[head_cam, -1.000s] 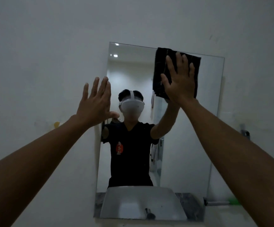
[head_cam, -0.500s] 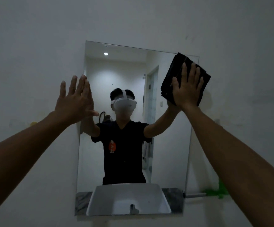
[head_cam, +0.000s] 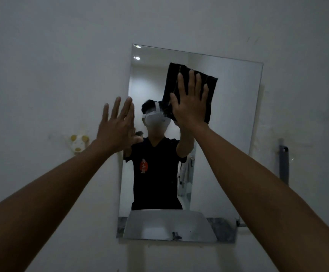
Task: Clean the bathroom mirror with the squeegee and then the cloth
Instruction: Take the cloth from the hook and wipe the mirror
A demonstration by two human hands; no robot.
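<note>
My flat right hand [head_cam: 191,107] presses the cloth [head_cam: 171,83] under its fingers [head_cam: 192,83], now nearer the mirror's [head_cam: 234,118] middle; left hand [head_cam: 118,126] open.

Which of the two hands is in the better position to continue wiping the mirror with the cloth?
The right hand. Its straight fingers already press the dark cloth flat on the upper mirror. The left hand is open and holds nothing, at the mirror's left edge.
</note>
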